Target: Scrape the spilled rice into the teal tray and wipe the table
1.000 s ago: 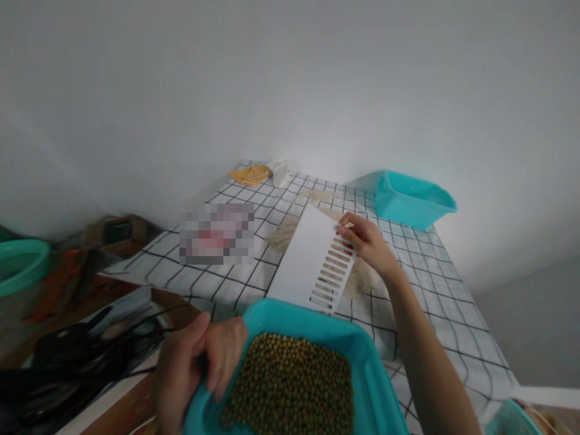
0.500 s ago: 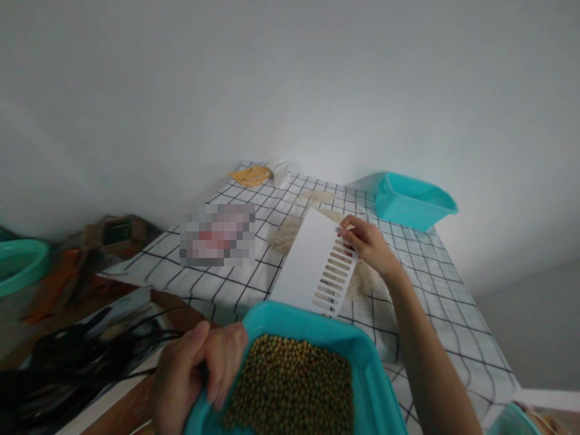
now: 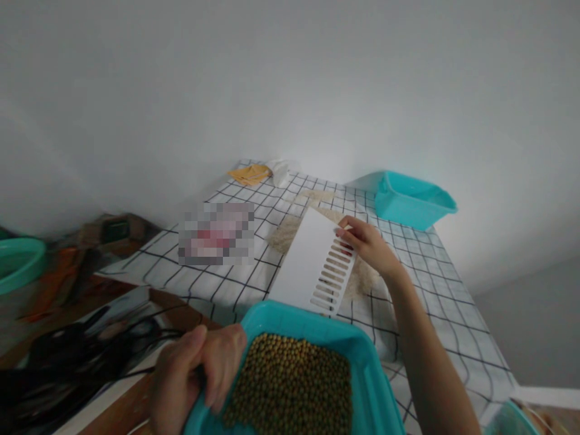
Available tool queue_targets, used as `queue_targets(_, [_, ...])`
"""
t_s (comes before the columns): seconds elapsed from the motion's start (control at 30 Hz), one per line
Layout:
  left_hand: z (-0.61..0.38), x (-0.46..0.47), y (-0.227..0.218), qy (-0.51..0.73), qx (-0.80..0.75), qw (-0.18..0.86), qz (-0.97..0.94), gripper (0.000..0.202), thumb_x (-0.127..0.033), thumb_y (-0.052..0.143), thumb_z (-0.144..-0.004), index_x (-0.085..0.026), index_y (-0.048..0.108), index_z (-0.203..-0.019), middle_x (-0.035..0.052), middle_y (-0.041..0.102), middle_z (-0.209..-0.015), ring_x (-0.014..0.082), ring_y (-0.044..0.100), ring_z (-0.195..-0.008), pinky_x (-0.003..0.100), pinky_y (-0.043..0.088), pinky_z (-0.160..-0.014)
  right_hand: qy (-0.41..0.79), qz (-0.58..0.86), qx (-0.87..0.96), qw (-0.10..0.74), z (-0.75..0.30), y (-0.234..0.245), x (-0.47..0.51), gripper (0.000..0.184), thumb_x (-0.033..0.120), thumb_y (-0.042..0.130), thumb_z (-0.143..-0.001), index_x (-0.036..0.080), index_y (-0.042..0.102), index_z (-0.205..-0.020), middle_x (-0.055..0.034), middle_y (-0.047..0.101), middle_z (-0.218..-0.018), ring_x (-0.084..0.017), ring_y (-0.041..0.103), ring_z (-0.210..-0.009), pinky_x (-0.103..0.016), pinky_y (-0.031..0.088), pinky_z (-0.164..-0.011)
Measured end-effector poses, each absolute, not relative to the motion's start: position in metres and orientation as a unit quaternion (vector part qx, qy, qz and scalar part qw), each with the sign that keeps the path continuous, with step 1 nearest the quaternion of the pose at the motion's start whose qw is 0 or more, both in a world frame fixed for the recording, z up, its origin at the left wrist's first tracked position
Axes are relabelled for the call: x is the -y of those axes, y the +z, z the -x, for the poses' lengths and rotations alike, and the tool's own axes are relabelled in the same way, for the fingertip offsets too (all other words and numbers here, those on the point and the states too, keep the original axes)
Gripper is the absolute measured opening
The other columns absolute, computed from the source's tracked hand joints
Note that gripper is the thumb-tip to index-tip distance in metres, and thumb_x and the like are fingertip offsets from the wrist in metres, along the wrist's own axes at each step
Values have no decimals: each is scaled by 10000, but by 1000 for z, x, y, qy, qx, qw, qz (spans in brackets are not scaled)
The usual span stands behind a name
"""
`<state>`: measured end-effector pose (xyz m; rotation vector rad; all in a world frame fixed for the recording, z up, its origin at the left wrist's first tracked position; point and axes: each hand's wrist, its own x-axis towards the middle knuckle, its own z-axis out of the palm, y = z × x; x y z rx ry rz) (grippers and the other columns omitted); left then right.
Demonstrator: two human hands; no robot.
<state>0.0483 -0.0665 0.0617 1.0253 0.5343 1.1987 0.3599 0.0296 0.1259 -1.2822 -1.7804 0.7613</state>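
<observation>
My left hand (image 3: 194,371) grips the near left rim of a teal tub (image 3: 371,399) filled with small green-brown beans (image 3: 294,386). My right hand (image 3: 369,244) pinches the far right corner of a white slotted plastic board (image 3: 312,260), which slopes from the checked tablecloth (image 3: 444,290) down to the tub's far rim. Pale grain (image 3: 283,235) lies spread on the cloth beside and under the board.
A second teal tub (image 3: 410,199) stands at the far right of the table by the wall. A yellow cloth (image 3: 249,175) and a white lump lie at the far edge. Black cables (image 3: 77,356) and clutter sit lower left, with a green basin (image 3: 16,263).
The view and the tub have shifted very slightly. Both hands keep the same grips.
</observation>
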Motion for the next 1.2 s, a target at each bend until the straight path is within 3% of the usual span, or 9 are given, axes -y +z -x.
queue_targets(0.43, [-39, 65, 57, 509, -248, 652, -504, 616, -387, 348, -1000, -287, 689, -497, 6, 598, -389, 156, 547, -409, 344, 480, -685, 353, 513, 675, 396, -358, 123, -30, 293, 487, 561, -912, 227, 493, -794, 68, 470, -544, -94, 434, -439, -192, 322, -371])
queue_targets(0.73, [-48, 68, 62, 540, -231, 655, -475, 600, -382, 371, -997, -279, 692, -501, -5, 580, -379, 143, 516, -392, 324, 459, -628, 355, 502, 656, 438, -355, 125, -28, 315, 508, 548, -911, 228, 464, -793, 75, 452, -546, -95, 426, -445, -196, 306, -392])
queue_targets(0.97, [-54, 69, 70, 558, -245, 645, -461, 592, -389, 411, -983, -269, 670, -465, -6, 559, -361, 132, 501, -379, 310, 446, -557, 239, 522, 738, 356, -361, 123, -34, 227, 398, 519, -921, 214, 495, -790, 48, 512, -538, -110, 457, -482, -226, 324, -466])
queue_targets(1.2, [-69, 72, 89, 594, -273, 613, -444, 588, -385, 481, -939, -266, 624, -381, -11, 488, -288, 115, 454, -289, 293, 430, -463, 343, 486, 701, 394, -360, 121, -32, 250, 438, 555, -922, 217, 490, -825, 62, 486, -554, -104, 441, -467, -230, 334, -449])
